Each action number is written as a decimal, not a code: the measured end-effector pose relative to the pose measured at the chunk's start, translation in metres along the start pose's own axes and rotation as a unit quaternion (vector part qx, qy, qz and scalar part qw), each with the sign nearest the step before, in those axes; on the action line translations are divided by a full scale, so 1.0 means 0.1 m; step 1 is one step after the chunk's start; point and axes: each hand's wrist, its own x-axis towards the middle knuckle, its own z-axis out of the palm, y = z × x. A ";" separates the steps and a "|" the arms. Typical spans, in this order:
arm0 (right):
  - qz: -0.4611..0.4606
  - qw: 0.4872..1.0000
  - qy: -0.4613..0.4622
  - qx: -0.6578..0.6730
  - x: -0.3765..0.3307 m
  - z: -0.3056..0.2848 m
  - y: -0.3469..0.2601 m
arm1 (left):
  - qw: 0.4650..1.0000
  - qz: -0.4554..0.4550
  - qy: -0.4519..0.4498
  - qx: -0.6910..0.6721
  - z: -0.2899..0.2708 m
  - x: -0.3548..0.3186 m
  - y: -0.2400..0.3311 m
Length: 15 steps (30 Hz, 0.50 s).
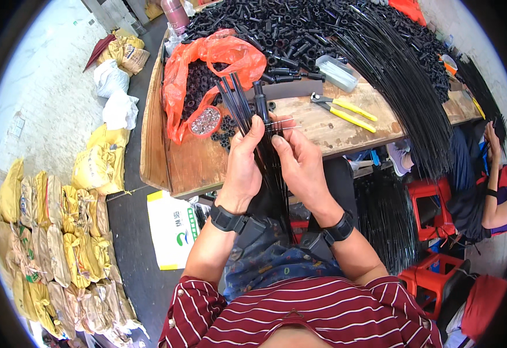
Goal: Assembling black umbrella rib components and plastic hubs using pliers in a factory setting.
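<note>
Over the near edge of the wooden table, my left hand (244, 165) is closed around a bundle of thin black rods (237, 107) that fan out at their upper ends. Its strands hang down toward my lap. Beside it, my right hand (301, 165) is closed with thumb and fingers pinching at the bundle. A thin, pale wire-like strip (285, 123) crosses by its fingertips; how it is attached is too small to make out. A black ribbed tube (260, 100) stands out just above my hands. Nearby on the table is a pair of cutters with yellow handles (349, 113).
Black tubular parts (288, 29) heap the wooden table (334, 133). An orange-red plastic bag (175, 87), a dish of small metal pieces (206, 120) and a clear plastic box (337, 73) lie there. Long black rods (410, 98) overhang the right edge. Another person's hand (492, 139) is at far right.
</note>
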 end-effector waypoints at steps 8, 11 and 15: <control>0.043 0.999 -0.018 -0.015 0.01 -0.01 0.02 | 1.000 0.013 0.002 -0.010 -0.11 0.00 -0.05; 0.079 0.994 -0.055 0.052 0.04 -0.06 -0.01 | 0.999 0.018 -0.023 0.021 -0.12 0.02 -0.04; 0.102 0.980 -0.123 0.117 0.12 -0.17 0.05 | 0.998 0.001 -0.051 0.039 -0.12 0.05 0.01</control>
